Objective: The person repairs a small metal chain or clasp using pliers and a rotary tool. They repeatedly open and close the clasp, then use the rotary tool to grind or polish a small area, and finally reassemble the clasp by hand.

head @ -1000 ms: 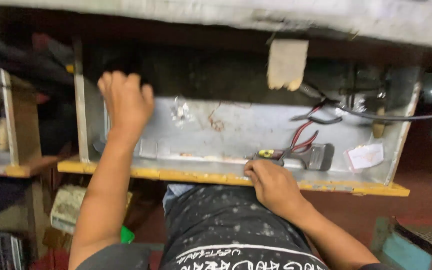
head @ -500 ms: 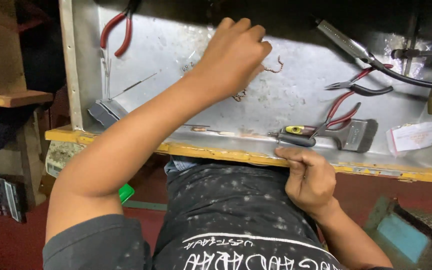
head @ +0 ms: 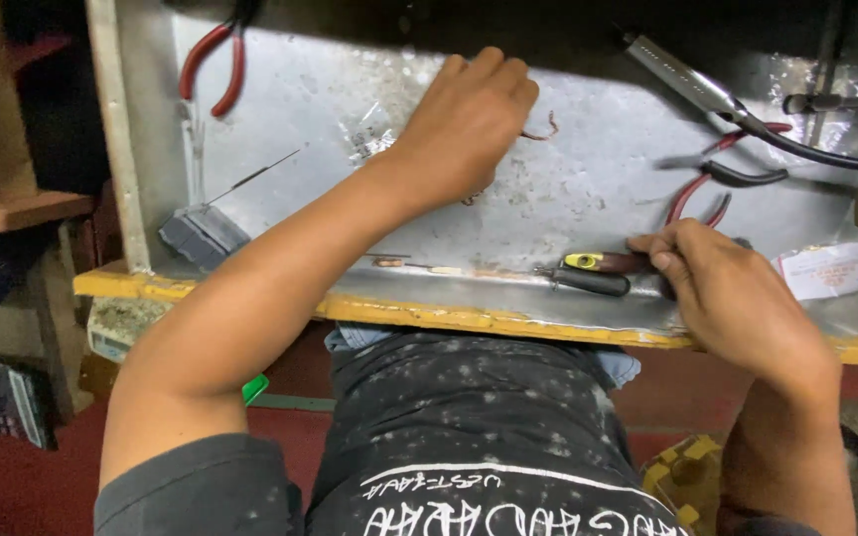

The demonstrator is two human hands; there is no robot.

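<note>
Right hand risen, fingers touching screwdriver

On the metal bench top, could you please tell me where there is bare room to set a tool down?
The metal bench top is barest between the red-handled pliers at far left and the left hand, and behind the screwdrivers. It is crowded at right, around the right hand, more pliers and the cabled tool.

Dull grey scratched metal worktop with a yellow painted front edge. Red-handled pliers far left, yellow-and-maroon handled screwdriver near right, black-handled tool just beside it. Speckled black shirt with white print.
</note>
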